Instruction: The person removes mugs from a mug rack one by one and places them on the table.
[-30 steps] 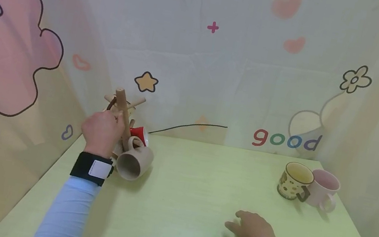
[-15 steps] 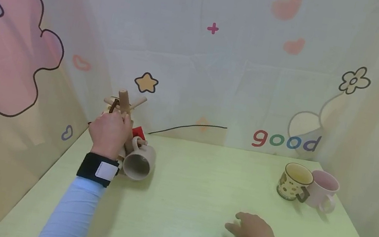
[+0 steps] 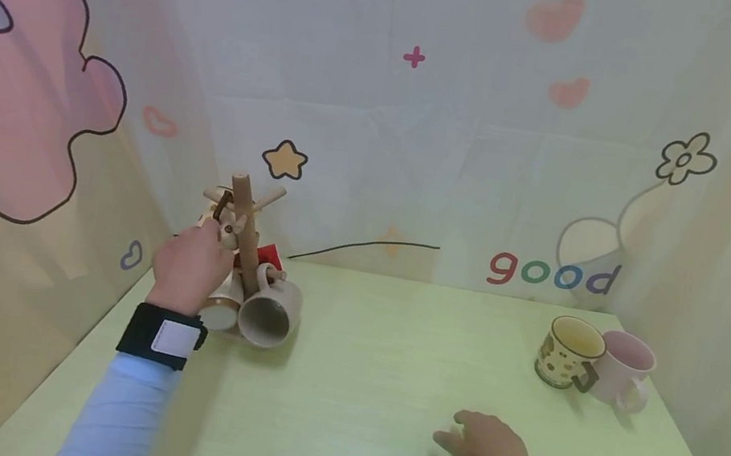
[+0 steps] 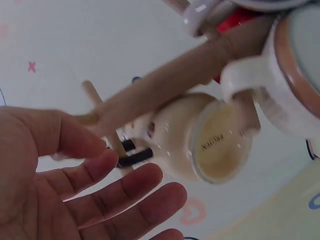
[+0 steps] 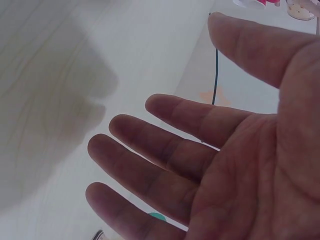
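A wooden mug tree (image 3: 246, 240) stands at the table's far left. On one of its pegs hangs a cream mug (image 4: 172, 135) by its dark handle (image 4: 137, 158). My left hand (image 3: 191, 268) is beside that handle, its thumb and index fingertips close together at the handle's end and the other fingers loosely spread. Lower on the tree are a beige mug (image 3: 285, 312), a white mug (image 3: 221, 309) with a brown band, and a red mug (image 3: 268, 256), mostly hidden. My right hand (image 3: 493, 450) hovers over the table's right front, fingers relaxed, holding nothing.
At the back right of the table (image 3: 366, 391), a yellow spotted mug (image 3: 555, 359) stands upright against a pink mug (image 3: 611, 377). A printed curtain (image 3: 381, 141) hangs behind the table and along its sides.
The mug tree has shifted slightly right. My left hand has since drawn left and down from the post, uncovering more of the cream mug and the white mug. The right hand stays put.
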